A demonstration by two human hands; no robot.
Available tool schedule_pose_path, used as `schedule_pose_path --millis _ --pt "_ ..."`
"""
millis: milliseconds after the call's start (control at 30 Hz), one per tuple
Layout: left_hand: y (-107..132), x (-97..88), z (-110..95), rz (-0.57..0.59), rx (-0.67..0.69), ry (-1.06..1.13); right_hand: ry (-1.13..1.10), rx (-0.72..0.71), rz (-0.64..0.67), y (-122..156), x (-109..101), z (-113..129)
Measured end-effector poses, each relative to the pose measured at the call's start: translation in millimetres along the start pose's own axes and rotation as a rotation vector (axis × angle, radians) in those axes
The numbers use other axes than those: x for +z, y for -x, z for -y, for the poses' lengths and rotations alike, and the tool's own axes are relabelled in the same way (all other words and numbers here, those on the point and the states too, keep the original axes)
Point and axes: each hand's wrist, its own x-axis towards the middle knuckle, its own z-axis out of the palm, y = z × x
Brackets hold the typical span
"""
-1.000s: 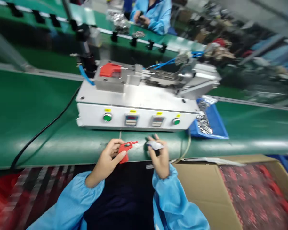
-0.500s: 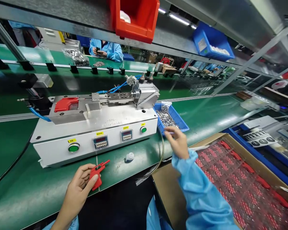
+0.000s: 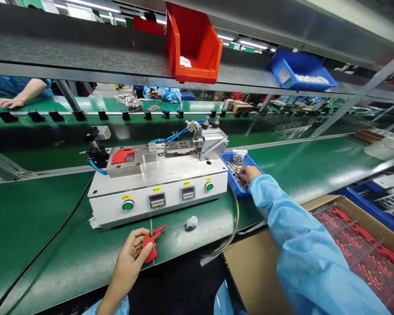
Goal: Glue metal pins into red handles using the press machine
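Right hand (image 3: 248,173) has gone from hovering short of the blue tray (image 3: 233,187) 0.5 s ago to reaching into it, arm stretched out in a blue sleeve (image 3: 302,245). Its fingers are bent down among the metal pins (image 3: 235,167). The tips are hidden, so cannot tell if they grip any.

Left hand (image 3: 131,258) has the same hold as before: thumb and fingers pinched on the red plastic part (image 3: 152,242). It is low over the green bench (image 3: 298,168) near the front edge. The part's thin prong points up-right toward the machine (image 3: 170,175).

A small white bottle (image 3: 191,223) sits on the bench between the 2 hands, just in front of the machine, untouched.

The machine's front panel has 2 green buttons (image 3: 128,205) and 2 digital displays (image 3: 156,200). 1 more red piece (image 3: 122,155) sits in the fixture on its top left. The blue tray is just beside its right end. A black cable (image 3: 36,258) runs off left across the bench.

A cardboard box (image 3: 259,271) is at lower right under the right arm, with rows of red parts (image 3: 361,234) inside.

The shelf above carries 1 red bin (image 3: 193,48) and 1 blue bin (image 3: 300,74).

A co-worker's hand (image 3: 6,102) lies flat on the far bench at top left. Another person in blue (image 3: 164,93) is further back.
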Motion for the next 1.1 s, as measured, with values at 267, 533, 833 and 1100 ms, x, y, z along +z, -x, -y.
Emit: schedule_pose_path --millis 267,533,833,1100 --pt "-1.6 -1.0 -2.1 0.044 -0.035 0.006 0.065 -0.017 -0.057 -2.2 5.0 3.3" --pt "1.7 2.7 -6.8 0.053 -0.019 0.011 0.007 -0.097 -0.115 9.2 0.5 9.7" --pt "0.6 3.4 -11.7 0.122 -0.004 -0.006 -0.202 -0.005 -0.226 13.4 -8.9 26.9" --pt "-3.7 8.2 -9.9 0.15 0.045 0.033 -0.481 -0.094 -0.478 34.9 -73.9 61.4"
